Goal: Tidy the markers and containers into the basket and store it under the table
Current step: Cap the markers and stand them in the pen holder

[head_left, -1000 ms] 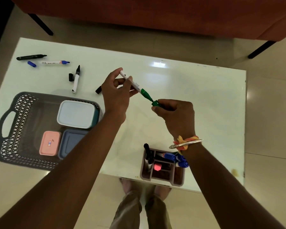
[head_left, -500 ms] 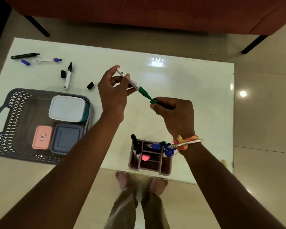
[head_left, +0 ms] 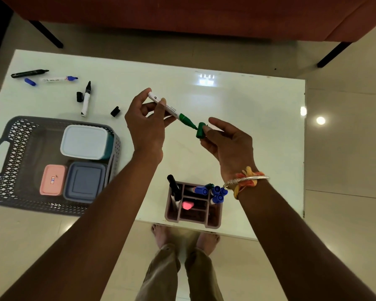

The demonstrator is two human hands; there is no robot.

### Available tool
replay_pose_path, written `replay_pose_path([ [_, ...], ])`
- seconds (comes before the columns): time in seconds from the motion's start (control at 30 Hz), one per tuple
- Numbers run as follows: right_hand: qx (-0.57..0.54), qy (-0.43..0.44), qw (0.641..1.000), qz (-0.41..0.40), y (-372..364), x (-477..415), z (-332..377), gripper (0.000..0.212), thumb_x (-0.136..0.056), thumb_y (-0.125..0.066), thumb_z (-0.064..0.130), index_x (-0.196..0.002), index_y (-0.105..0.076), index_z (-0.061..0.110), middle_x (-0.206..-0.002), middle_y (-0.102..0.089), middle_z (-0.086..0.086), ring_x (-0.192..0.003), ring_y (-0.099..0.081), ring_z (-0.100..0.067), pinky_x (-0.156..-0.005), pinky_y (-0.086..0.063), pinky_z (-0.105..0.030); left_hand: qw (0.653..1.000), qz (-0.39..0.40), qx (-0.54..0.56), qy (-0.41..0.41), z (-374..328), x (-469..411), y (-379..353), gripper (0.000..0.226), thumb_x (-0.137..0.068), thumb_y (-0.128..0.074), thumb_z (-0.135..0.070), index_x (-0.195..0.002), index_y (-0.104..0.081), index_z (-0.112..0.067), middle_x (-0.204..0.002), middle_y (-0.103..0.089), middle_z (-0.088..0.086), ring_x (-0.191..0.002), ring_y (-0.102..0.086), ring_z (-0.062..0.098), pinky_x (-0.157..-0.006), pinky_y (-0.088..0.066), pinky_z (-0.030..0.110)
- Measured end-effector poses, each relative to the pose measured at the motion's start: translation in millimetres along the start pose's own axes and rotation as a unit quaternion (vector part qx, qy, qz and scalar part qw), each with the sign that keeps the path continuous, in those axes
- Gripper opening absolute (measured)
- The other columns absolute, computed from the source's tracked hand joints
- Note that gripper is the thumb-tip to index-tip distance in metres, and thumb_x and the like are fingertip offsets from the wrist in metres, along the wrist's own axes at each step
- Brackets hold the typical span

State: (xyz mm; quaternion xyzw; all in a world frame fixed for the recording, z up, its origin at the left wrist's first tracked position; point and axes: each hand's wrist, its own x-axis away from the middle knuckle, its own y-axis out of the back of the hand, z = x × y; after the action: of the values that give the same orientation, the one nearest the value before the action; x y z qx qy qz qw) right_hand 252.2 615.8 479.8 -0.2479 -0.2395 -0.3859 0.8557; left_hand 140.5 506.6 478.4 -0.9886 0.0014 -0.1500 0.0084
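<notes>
My left hand [head_left: 147,127] holds a white marker with a green tip [head_left: 174,112] above the table's middle. My right hand [head_left: 228,144] pinches its green cap [head_left: 200,131] just at the tip. A grey lattice basket [head_left: 13,148] at the left holds a white-lidded box [head_left: 86,141], a pink box [head_left: 52,180] and a grey-blue box [head_left: 85,182]. A brown pen organizer [head_left: 192,213] with several markers stands at the near edge. Loose at the far left lie a black marker [head_left: 29,73], a blue marker [head_left: 58,79] and a black-tipped marker [head_left: 86,99].
Loose caps lie on the white table [head_left: 258,127]: a blue one [head_left: 30,81] and two black ones [head_left: 79,97] [head_left: 115,111]. An orange sofa [head_left: 204,16] with dark legs stands beyond the table. My feet [head_left: 182,237] show below the near edge.
The green cap, gripped close over the marker tip before, now sits at the tip's end with my right fingers opened around it. The camera view shifted slightly.
</notes>
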Motion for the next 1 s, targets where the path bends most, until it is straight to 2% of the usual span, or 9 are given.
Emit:
replay_pose_path([
  [0.1, -0.075, -0.023, 0.997, -0.025, -4.7, 0.8, -0.2, 0.015, -0.086, -0.067, -0.007, -0.101, -0.071, -0.006, -0.093, -0.073, -0.021, -0.082, -0.073, -0.028, -0.078, -0.061, -0.031, 1.000, -0.011, 0.015, 0.006, 1.2, -0.8, -0.6, 0.035, -0.091, -0.066, -0.004, -0.126, -0.059, -0.006, -0.102, -0.068, 0.026, -0.090, -0.073, 0.031, -0.069, -0.062, 0.039],
  [0.27, -0.187, -0.038, 0.977, -0.097, -11.9, 1.2, -1.4, 0.007, -0.085, -0.067, -0.009, -0.090, -0.069, -0.011, -0.086, -0.073, -0.023, -0.084, -0.073, -0.032, -0.082, -0.061, -0.039, 0.999, -0.023, 0.035, 0.005, 0.8, -0.6, -3.2, 0.036, -0.092, -0.065, -0.002, -0.127, -0.057, -0.005, -0.102, -0.066, 0.028, -0.084, -0.073, 0.027, -0.068, -0.061, 0.036],
  [0.4, -0.218, -0.042, 0.964, -0.146, -20.3, 2.0, -4.4, 0.006, -0.081, -0.069, -0.011, -0.087, -0.069, -0.011, -0.081, -0.073, -0.020, -0.077, -0.073, -0.031, -0.081, -0.061, -0.041, 0.999, -0.030, 0.044, 0.002, 2.0, 1.9, -6.8, 0.035, -0.092, -0.065, -0.001, -0.125, -0.057, -0.006, -0.097, -0.068, 0.022, -0.083, -0.074, 0.026, -0.067, -0.061, 0.035],
  [0.5, -0.224, -0.044, 0.961, -0.158, -25.7, 2.8, -5.2, 0.004, -0.080, -0.071, -0.011, -0.083, -0.070, -0.009, -0.074, -0.073, -0.016, -0.071, -0.073, -0.029, -0.078, -0.062, -0.039, 0.998, -0.031, 0.047, 0.001, 3.7, 2.9, -9.2, 0.035, -0.092, -0.065, -0.002, -0.125, -0.057, -0.006, -0.101, -0.067, 0.026, -0.083, -0.074, 0.027, -0.068, -0.062, 0.037],
  [0.7, -0.242, -0.038, 0.956, -0.164, -28.1, 1.0, -5.2, 0.010, -0.079, -0.071, -0.012, -0.089, -0.070, -0.013, -0.087, -0.073, -0.023, -0.087, -0.072, -0.039, -0.074, -0.062, -0.035, 0.998, -0.035, 0.054, -0.008, 6.8, 0.3, -9.4, 0.036, -0.091, -0.065, -0.001, -0.125, -0.055, -0.004, -0.101, -0.066, 0.026, -0.081, -0.074, 0.027, -0.071, -0.062, 0.045],
  [0.83, -0.236, -0.047, 0.959, -0.149, -29.2, -1.2, -3.8, 0.019, -0.079, -0.071, -0.012, -0.098, -0.068, -0.013, -0.093, -0.072, -0.023, -0.080, -0.074, -0.033, -0.080, -0.061, -0.039, 0.998, -0.030, 0.056, -0.009, 8.6, 1.7, -13.2, 0.037, -0.091, -0.066, -0.002, -0.126, -0.054, -0.003, -0.102, -0.067, 0.026, -0.081, -0.074, 0.025, -0.072, -0.062, 0.045],
  [1.0, -0.215, -0.069, 0.969, -0.102, -25.9, -2.7, -2.1, 0.019, -0.082, -0.070, -0.008, -0.101, -0.070, -0.009, -0.092, -0.073, -0.019, -0.081, -0.073, -0.031, -0.080, -0.061, -0.031, 0.997, -0.022, 0.069, -0.006, 11.8, 4.3, -17.9, 0.040, -0.090, -0.068, -0.002, -0.126, -0.051, -0.003, -0.104, -0.067, 0.026, -0.084, -0.074, 0.027, -0.074, -0.062, 0.047],
])
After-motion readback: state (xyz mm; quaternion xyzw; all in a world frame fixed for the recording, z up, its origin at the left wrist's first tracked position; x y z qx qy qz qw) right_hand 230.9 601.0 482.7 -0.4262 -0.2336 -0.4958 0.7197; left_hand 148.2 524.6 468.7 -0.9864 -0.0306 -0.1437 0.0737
